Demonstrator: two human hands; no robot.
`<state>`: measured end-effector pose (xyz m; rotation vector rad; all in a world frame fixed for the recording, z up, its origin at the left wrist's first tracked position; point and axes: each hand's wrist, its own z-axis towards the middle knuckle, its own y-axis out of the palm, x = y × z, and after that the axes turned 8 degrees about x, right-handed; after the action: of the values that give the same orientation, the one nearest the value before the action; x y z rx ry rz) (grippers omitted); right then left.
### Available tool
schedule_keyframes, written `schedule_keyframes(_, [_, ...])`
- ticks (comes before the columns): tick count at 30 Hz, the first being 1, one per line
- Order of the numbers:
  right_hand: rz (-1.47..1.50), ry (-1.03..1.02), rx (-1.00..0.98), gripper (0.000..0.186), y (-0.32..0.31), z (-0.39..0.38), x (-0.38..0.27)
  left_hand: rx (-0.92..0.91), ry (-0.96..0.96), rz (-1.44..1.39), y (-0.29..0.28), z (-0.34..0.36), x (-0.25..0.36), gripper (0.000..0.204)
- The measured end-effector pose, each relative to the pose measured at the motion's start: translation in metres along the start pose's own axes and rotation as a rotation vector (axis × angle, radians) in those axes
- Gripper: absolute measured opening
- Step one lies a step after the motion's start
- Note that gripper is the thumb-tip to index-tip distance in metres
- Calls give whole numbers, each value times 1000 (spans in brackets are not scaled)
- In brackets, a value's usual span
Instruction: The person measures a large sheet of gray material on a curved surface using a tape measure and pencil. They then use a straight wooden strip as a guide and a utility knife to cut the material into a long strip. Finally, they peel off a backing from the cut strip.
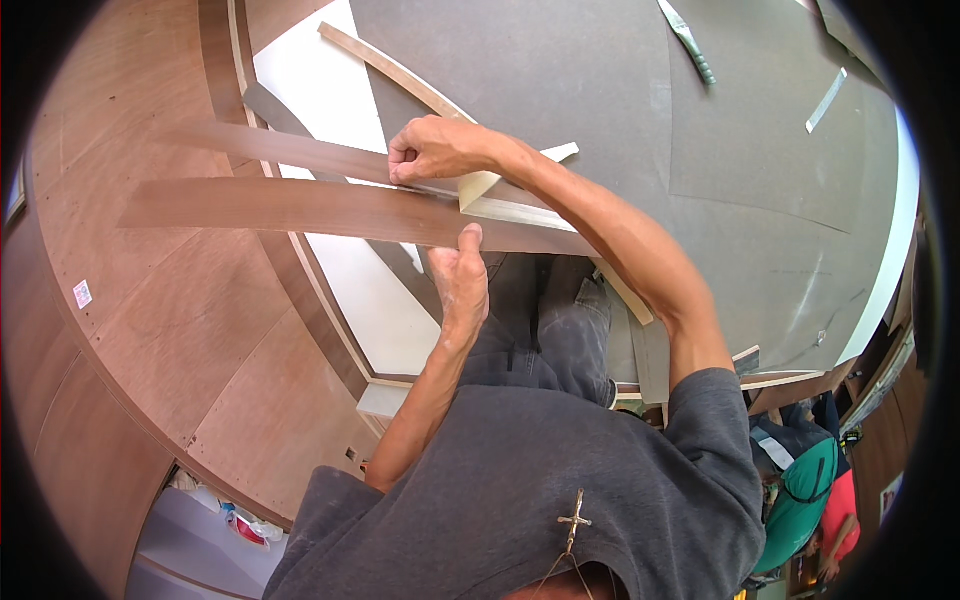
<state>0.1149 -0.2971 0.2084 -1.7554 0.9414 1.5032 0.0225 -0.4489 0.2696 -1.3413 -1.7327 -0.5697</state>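
Note:
Two long thin brown strips lie side by side in front of me, the upper strip [290,150] blurred at its far end. My left hand [462,285] grips the near edge of the lower strip [300,207], thumb on top. Beyond it, my right hand [435,150] is closed in a pinch at the upper strip's edge; what is between its fingertips is hidden. A pale tape-like strip [480,188] is folded sharply beside the right wrist and runs along the brown strips, partly under my right forearm.
A large grey panel surface [520,80] spreads ahead, with a white panel [355,300] at its left. On it lie a wooden batten [400,70], a green-handled tool [688,42] and a short pale strip [826,100]. Curved wood panelling [150,300] stands left. People [800,500] are behind at right.

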Motion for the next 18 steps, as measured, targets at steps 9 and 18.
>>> schedule_keyframes(9, [-57,174,-146,32,10,-2,8,59,-34,-9,-3,-1,-15,24])
schedule_keyframes(18, [-132,426,-31,32,11,-62,58,47,-35,-66,-11,3,-8,31])
